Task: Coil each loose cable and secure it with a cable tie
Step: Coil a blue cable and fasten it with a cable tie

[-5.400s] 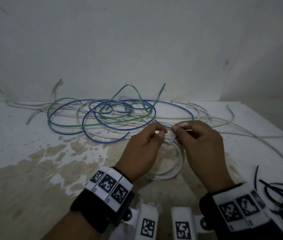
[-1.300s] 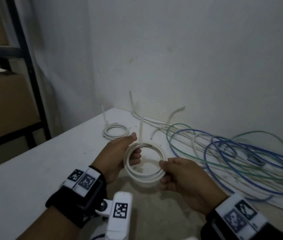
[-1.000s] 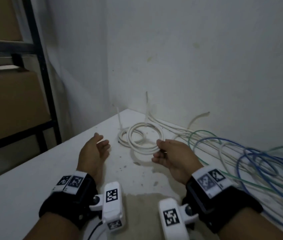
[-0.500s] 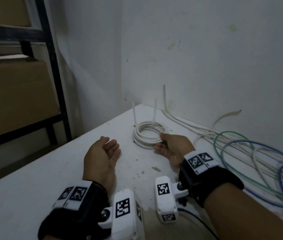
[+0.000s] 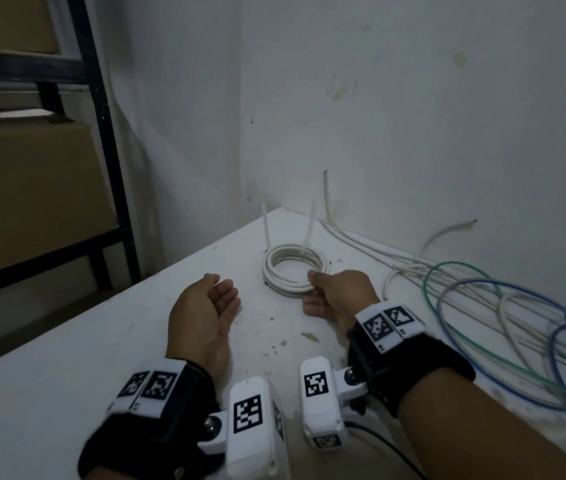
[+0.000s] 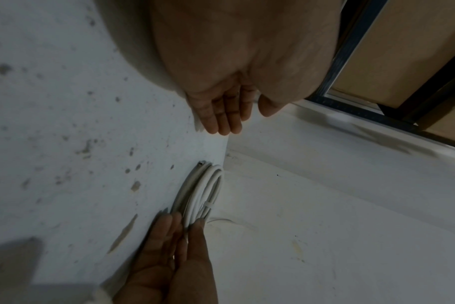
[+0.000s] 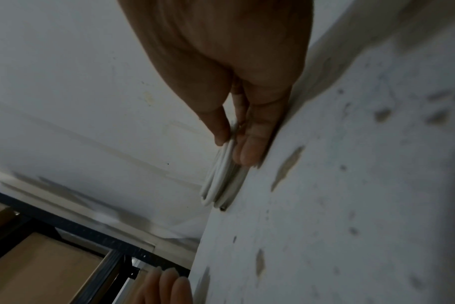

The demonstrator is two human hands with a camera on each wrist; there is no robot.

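Note:
A tied coil of white cable lies on the white table near the wall corner, on or against a second white coil. Two cable-tie tails stand upright from them. My right hand pinches the coil's near edge between thumb and fingers; the right wrist view shows the white cable coil held at my right hand's fingertips. My left hand rests on the table to the left, fingers relaxed, holding nothing. In the left wrist view the coil carries a white tie.
Loose white, green and blue cables sprawl along the wall at the right. A dark metal rack with cardboard boxes stands beyond the table's left edge. Walls close off the back.
Both hands carried the white coil to the far left corner. The left hand let go and opened; the right hand set the coil down by the other coil and still pinches it.

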